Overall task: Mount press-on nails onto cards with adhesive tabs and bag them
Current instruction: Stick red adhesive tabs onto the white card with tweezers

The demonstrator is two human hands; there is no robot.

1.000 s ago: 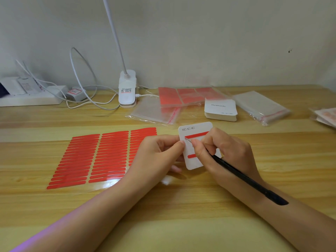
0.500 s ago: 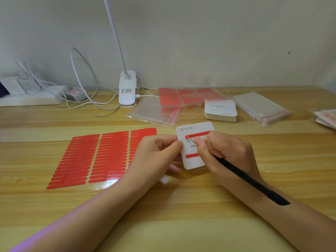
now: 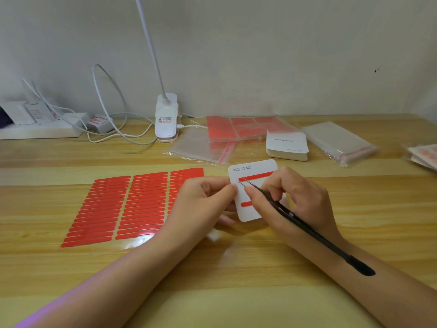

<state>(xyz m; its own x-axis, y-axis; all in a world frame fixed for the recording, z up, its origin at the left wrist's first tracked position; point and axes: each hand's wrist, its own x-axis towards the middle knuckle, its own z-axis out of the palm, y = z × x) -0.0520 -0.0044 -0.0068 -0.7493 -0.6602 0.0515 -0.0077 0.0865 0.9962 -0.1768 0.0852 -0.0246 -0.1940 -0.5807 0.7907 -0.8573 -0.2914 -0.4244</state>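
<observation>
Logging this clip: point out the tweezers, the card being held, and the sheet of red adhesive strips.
tweezers (image 3: 295, 217), head view, black mid-shaft.
card (image 3: 255, 167), head view, bare top area.
sheet of red adhesive strips (image 3: 113, 204), head view, left column.

Glossy wood-grain counter (image 3: 354, 209); matt white paper card (image 3: 257, 165); left of card, shiny red adhesive strips (image 3: 113, 207) on clear film.

Hands (image 3: 248, 197) on card (image 3: 254, 168), tweezers (image 3: 295, 217)

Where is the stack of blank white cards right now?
The stack of white cards sits toward the back right of the table, just behind the right hand, between the bagged red sheets and a packet of clear bags.
</observation>
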